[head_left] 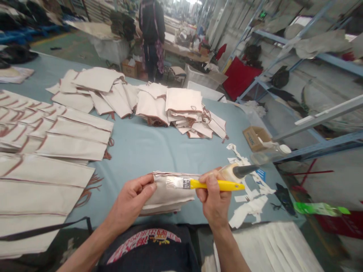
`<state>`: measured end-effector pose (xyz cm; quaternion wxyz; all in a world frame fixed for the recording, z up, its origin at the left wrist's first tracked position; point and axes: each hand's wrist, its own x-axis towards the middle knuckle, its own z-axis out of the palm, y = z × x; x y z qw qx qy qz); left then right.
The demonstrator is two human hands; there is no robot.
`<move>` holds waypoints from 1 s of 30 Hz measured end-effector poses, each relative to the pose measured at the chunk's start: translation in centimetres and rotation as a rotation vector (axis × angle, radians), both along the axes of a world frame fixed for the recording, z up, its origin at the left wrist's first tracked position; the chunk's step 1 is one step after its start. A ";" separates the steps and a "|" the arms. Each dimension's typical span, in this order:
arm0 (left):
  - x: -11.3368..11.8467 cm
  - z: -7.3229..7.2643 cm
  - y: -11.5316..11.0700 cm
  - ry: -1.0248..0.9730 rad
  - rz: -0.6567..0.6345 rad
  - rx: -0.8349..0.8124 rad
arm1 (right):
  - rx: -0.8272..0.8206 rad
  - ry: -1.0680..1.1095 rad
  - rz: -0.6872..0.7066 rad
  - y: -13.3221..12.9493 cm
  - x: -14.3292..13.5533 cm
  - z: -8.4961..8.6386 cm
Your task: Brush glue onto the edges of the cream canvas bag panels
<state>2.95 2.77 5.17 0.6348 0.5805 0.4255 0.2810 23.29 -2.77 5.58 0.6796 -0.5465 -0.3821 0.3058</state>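
A brush (217,185) with a yellow handle and pale bristles is gripped in my right hand (214,192), its bristles over the upper part of a cream fabric piece (170,196). My left hand (138,194) pinches that piece at its upper left corner between thumb and fingers. More cream fabric lies under it at the table's front edge. Just beyond my right hand is a bottle with a dark pointed nozzle (245,170), its body partly hidden by the hand. Whether the bristles touch the fabric is hard to tell.
Cream pieces with brown edging lie in rows (76,139) at left and piles (183,100) at the back of the blue-green table (141,147). White scraps (252,207), a cardboard box (255,138) and a clear jar (269,153) are at right. A person (152,34) stands beyond the table.
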 end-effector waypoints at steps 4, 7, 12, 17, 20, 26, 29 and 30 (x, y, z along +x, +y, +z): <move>0.2 -0.3 -0.6 -0.030 0.007 -0.064 | 0.003 -0.003 -0.009 0.8 -2.0 0.4; 0.3 -0.5 -0.9 -0.024 0.023 -0.036 | 0.019 0.005 0.006 0.8 -3.6 0.1; 0.0 -0.3 -1.1 -0.041 0.009 -0.005 | 0.060 0.024 -0.048 -0.1 -3.4 -0.2; -0.1 -0.2 -0.9 -0.025 0.048 0.070 | 0.079 -0.010 -0.177 -0.6 -1.8 -0.3; 0.2 -0.3 -0.8 -0.026 0.040 0.051 | 0.029 -0.011 -0.143 -0.5 -2.5 -0.7; 0.5 -0.9 -1.1 -0.051 0.029 -0.029 | 0.050 0.037 -0.073 0.8 -5.1 -0.6; 0.3 -1.0 -1.1 -0.102 0.028 -0.088 | 0.069 0.057 -0.099 0.9 -4.8 -0.4; 0.3 -0.9 -1.1 -0.122 0.022 -0.110 | 0.081 0.065 -0.125 0.8 -4.5 -0.4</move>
